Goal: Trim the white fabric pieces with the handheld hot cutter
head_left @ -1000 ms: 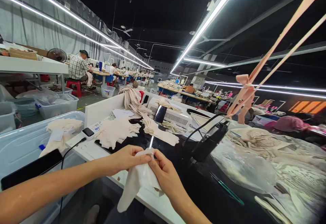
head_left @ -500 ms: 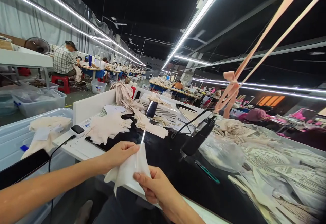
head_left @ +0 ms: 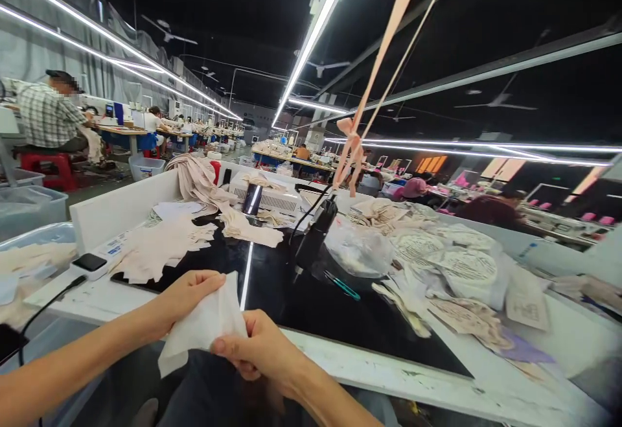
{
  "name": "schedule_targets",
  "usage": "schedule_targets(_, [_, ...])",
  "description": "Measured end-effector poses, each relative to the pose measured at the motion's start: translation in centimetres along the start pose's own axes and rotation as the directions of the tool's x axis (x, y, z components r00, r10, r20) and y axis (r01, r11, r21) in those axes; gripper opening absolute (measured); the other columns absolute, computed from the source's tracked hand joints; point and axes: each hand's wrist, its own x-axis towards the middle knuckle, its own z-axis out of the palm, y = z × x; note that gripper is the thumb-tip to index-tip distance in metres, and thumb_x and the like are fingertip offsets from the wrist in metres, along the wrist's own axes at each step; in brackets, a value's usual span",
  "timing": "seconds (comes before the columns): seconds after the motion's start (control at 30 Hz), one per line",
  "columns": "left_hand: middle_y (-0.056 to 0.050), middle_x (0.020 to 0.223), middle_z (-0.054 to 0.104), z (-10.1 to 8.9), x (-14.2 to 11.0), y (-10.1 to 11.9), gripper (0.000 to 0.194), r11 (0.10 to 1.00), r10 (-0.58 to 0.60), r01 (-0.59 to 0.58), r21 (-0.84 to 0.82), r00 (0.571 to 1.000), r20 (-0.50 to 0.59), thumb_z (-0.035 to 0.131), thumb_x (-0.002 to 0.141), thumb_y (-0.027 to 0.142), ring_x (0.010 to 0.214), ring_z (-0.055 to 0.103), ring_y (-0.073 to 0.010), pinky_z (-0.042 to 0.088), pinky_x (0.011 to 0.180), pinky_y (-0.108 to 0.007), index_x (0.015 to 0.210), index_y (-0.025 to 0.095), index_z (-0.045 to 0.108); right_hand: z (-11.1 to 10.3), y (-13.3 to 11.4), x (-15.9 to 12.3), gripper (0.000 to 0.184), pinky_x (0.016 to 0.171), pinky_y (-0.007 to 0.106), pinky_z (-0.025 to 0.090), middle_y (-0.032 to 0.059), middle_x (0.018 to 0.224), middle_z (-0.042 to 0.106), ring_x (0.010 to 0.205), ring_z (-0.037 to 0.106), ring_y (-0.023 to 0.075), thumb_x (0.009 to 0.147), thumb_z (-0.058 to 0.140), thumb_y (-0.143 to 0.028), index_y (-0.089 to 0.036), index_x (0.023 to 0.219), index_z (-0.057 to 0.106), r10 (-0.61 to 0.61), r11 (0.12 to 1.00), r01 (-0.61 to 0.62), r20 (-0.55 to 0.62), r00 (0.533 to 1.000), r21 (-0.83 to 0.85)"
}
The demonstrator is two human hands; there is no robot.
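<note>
A thin white fabric piece point(head_left: 207, 317) is stretched between my two hands, just over the near edge of the table. My left hand point(head_left: 192, 294) pinches its upper edge between thumb and fingers. Lower down on the right, my right hand point(head_left: 257, 346) grips the other side, thumb on top. A loose corner of the cloth droops at the lower left. Beyond the hands lies a black work surface point(head_left: 272, 297). Pale cut fabric pieces point(head_left: 162, 245) are piled on its left part, and another pale strip point(head_left: 253, 227) lies farther back.
A black handheld tool point(head_left: 315, 236) hangs from a peach fabric tie point(head_left: 352, 145). Right of it are teal thread snips point(head_left: 343, 286), a clear plastic bag point(head_left: 359, 249) and heaped patterned pieces point(head_left: 466, 268). A white device with a dark screen point(head_left: 90, 263) sits left. A person in a checked shirt point(head_left: 48, 116) sits far left.
The view has turned to the right, so the table's things appear farther left and more of its right end shows. Both hands still hold the white fabric, which looks slightly turned.
</note>
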Motion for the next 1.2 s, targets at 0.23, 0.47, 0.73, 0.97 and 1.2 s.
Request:
schedule_targets(0.23, [0.005,0.061,0.049,0.3,-0.3,-0.2,0.086,1.000,-0.024,0.024,0.000,1.000,0.006,0.084,0.052,0.099,0.058,0.040,-0.0120,0.030,0.052,-0.024,0.069,0.022,0.049,-0.3,0.3,-0.2,0.059,0.046,0.024,0.022,-0.0081,0.053,0.058,0.047,0.041,0.0035,0.048,0.107,-0.057,-0.017,0.069,0.069,-0.020,0.999,0.021,0.032,0.999,-0.036])
schedule_targets(0.47, [0.001,0.064,0.060,1.5,-0.6,-1.1,0.083,0.995,-0.094,0.095,-0.009,0.994,0.063,0.088,0.055,0.095,0.058,0.051,-0.0141,0.038,0.053,-0.024,0.072,0.020,0.054,-0.8,0.9,-2.1,0.056,0.048,0.023,0.027,-0.0098,0.055,0.058,0.049,0.043,0.0040,0.054,0.104,-0.058,-0.018,0.075,0.070,-0.041,0.997,0.045,0.071,0.997,-0.069])
schedule_targets(0.73, [0.002,0.066,0.060,1.7,-0.5,0.3,0.081,0.989,-0.062,0.056,0.136,0.997,0.041,0.091,0.053,0.091,0.059,0.049,-0.0134,0.037,0.055,-0.023,0.076,0.019,0.062,-2.6,1.6,-3.2,0.040,0.049,0.022,0.029,-0.0072,0.068,0.066,0.052,0.045,0.0040,0.079,0.091,-0.050,-0.019,0.078,0.065,-0.124,0.984,0.117,-0.049,0.991,-0.132])
schedule_targets(0.97, [0.001,0.068,0.061,1.1,1.1,1.9,0.070,0.928,0.077,-0.084,0.362,0.996,0.033,0.084,0.062,0.087,0.063,0.052,-0.0173,0.037,0.058,-0.025,0.073,0.021,0.063,-4.3,2.2,-2.4,0.031,0.048,0.021,0.037,-0.0030,0.080,0.073,0.054,0.050,0.0056,0.099,0.071,-0.036,-0.019,0.075,0.062,-0.176,0.959,0.142,-0.123,0.977,-0.246])
schedule_targets(1.2, [-0.002,0.071,0.068,-1.2,3.4,4.4,0.058,0.444,0.556,-0.442,0.779,0.818,0.147,0.053,0.100,0.072,0.070,0.060,-0.0214,0.044,0.064,-0.030,0.075,0.024,0.072,-5.8,1.4,1.9,0.025,0.076,0.033,0.065,0.0064,0.114,0.077,0.088,0.074,0.0169,0.109,0.068,-0.038,-0.016,0.118,0.073,-0.237,0.854,0.132,-0.150,0.960,-0.503])
